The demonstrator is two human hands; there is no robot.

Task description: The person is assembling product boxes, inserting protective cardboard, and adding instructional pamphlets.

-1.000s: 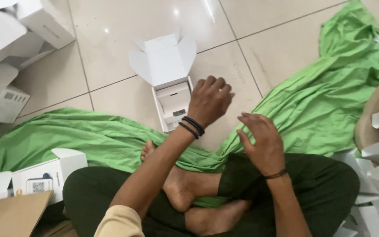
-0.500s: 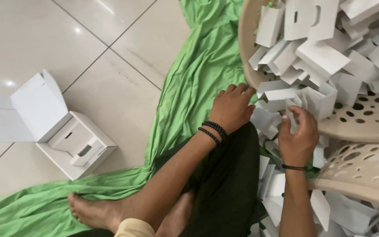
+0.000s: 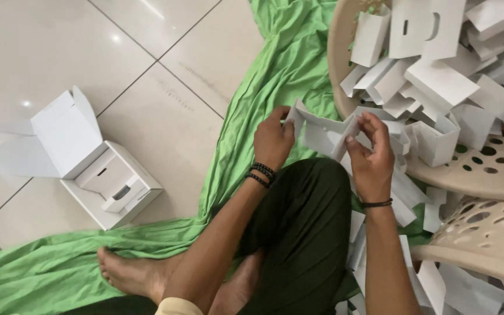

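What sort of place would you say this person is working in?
Probably a home or small workshop floor used for hand packing: glossy floor tiles, a green cloth spread out, and perforated plastic baskets heaped with white cardboard inserts.

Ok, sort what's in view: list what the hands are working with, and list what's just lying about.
In hand:
- left hand and right hand, both gripping one white cardboard insert
- beige perforated basket heaped with more white inserts

Lying about:
- open white box on the tiled floor
- green cloth
- loose inserts beside the knee
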